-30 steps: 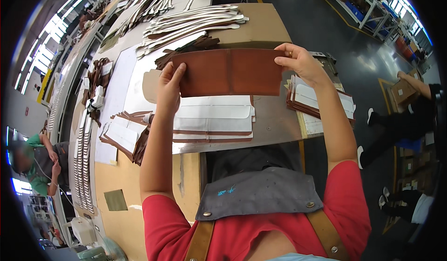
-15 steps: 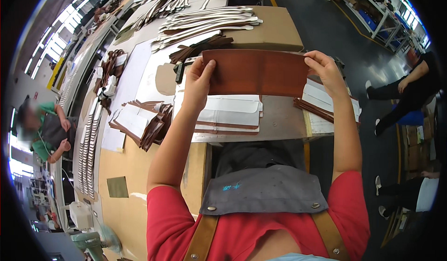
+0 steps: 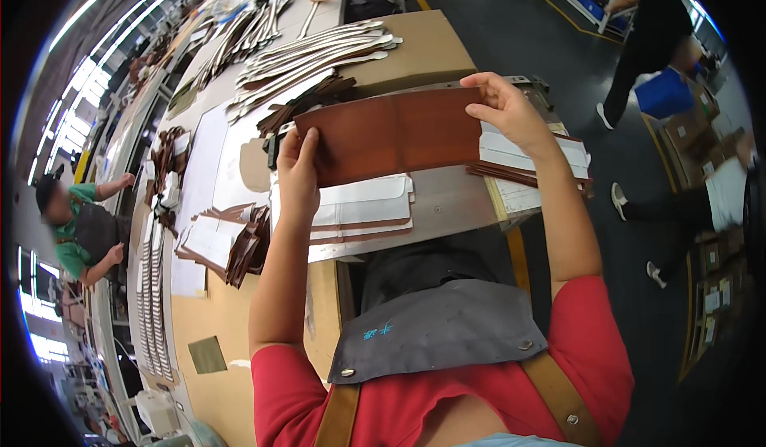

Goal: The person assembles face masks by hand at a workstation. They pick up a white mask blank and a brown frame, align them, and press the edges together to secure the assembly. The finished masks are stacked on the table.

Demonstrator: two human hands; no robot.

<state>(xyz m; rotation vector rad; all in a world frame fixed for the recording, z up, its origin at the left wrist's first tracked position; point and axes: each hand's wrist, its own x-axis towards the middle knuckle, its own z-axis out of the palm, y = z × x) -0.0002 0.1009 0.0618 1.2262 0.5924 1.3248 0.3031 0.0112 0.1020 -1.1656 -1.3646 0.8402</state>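
A brown leather panel (image 3: 399,137), long and rectangular with a faint crease across its middle, is held up level in front of me. At its left end my left hand (image 3: 298,172) is closed on it, thumb on the near face and the other fingers hidden behind. My right hand (image 3: 511,116) grips the right end, its thumb over the near face and its fingers behind the upper corner. Beneath the panel, partly covered by it, a stack of white-faced brown pieces (image 3: 363,203) lies on the table. More such pieces (image 3: 531,156) lie beyond the right end.
A fanned pile of white-and-brown pieces (image 3: 227,239) sits to the left. Long white-and-brown strips (image 3: 319,52) lie across the far side, against a cardboard box (image 3: 435,48). An olive swatch (image 3: 207,354) rests on the tan board. Co-workers (image 3: 96,231) stand at left, far side and right.
The panel and both hands have shifted left in view, and the panel now tilts slightly, right end higher. My right fingers look more spread. A person at right has changed position.
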